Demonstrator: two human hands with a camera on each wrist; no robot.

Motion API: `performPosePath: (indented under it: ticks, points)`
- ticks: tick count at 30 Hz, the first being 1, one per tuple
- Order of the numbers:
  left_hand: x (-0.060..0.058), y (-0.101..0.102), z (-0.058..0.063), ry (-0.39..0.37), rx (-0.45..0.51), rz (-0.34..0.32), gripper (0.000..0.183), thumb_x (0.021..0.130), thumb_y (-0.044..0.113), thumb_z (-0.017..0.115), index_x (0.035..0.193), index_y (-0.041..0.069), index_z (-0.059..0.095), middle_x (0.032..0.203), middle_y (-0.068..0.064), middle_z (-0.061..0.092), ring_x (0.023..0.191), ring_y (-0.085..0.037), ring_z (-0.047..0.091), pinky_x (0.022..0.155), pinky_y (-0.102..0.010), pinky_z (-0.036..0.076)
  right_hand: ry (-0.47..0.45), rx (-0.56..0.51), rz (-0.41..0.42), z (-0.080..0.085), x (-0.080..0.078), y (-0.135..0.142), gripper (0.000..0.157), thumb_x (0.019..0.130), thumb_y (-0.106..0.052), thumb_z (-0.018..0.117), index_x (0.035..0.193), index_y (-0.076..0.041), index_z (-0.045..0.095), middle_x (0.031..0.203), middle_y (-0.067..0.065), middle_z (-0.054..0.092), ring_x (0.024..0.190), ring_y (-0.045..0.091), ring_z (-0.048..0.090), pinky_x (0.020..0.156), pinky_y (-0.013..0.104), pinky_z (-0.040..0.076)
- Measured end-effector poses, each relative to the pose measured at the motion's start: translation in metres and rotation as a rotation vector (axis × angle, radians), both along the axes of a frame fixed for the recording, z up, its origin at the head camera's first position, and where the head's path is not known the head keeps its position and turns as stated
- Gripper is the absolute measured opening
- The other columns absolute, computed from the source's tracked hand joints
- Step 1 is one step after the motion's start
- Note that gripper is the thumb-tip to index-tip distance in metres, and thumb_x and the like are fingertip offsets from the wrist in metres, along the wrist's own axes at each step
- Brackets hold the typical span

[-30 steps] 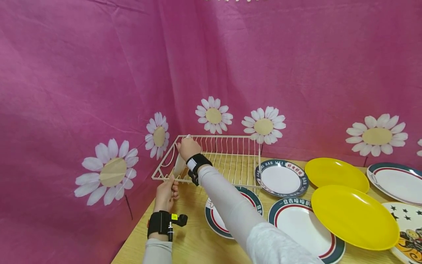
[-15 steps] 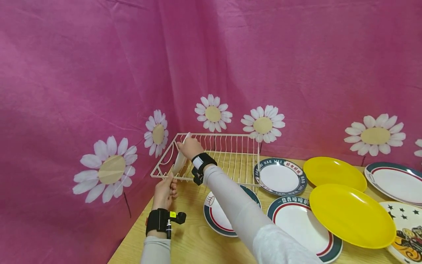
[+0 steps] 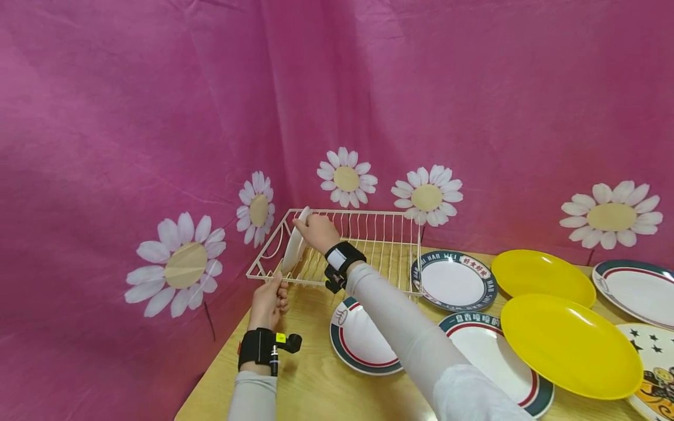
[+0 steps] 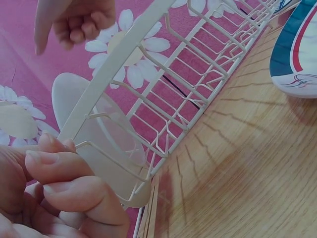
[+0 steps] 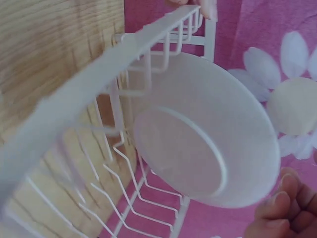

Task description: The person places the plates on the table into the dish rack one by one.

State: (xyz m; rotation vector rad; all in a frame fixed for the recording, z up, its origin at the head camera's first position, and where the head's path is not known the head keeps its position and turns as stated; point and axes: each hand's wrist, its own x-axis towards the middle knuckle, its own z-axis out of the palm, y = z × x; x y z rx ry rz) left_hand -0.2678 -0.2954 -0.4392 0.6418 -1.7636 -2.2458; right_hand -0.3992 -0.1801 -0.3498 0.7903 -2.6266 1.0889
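Note:
A white dish rack (image 3: pixel 379 292) stands on the wooden table. My left hand (image 3: pixel 267 301) grips its front rail near the left corner, its curled fingers close up in the left wrist view. A pale plate (image 3: pixel 295 248) stands on edge, tilted, in the rack's left end; the right wrist view shows the plate's broad ringed face (image 5: pixel 178 153). Beside the plate's upper rim is my right hand (image 3: pixel 321 234). A gap shows between that hand (image 4: pixel 77 22) and the plate (image 4: pixel 96 129) in the left wrist view, its fingers loosely bent and holding nothing.
Right of the rack lie blue-rimmed plates (image 3: pixel 453 280), two yellow plates (image 3: pixel 571 345) and a star-patterned plate (image 3: pixel 647 351). Another rimmed plate (image 3: pixel 363 339) lies before the rack, partly under the right forearm. A pink flowered cloth (image 3: pixel 474 105) hangs behind and at left.
My right hand has shifted right and slightly up, uncovering more of the pale plate, which stands in the rack. The left hand stays on the rail.

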Motion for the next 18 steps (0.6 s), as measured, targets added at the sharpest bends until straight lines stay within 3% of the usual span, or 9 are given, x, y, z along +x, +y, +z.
performPosePath:
  ticks: [8,18]
  points:
    - [-0.001,0.0,0.001,-0.002,-0.009,-0.019,0.036,0.104,0.037,0.045,0.094,0.003,0.053,0.061,0.006,0.045,0.046,-0.005,0.038,0.046,-0.021,0.032,0.1,-0.067,0.085,0.015,0.007,0.033,0.048,0.101,-0.034,0.051,0.059,-0.014,0.042,0.054,-0.004,0.035,0.048,0.011,0.033,0.049,0.024,0.026]
    - [-0.002,-0.002,-0.003,-0.01,-0.002,-0.025,0.036,0.104,0.036,0.044,0.093,0.004,0.054,0.06,0.005,0.045,0.046,-0.006,0.038,0.046,-0.022,0.032,0.22,0.04,0.143,0.029,0.027,0.095,0.045,0.1,-0.039,0.053,0.064,-0.013,0.05,0.056,-0.002,0.039,0.051,0.014,0.04,0.052,0.026,0.031]
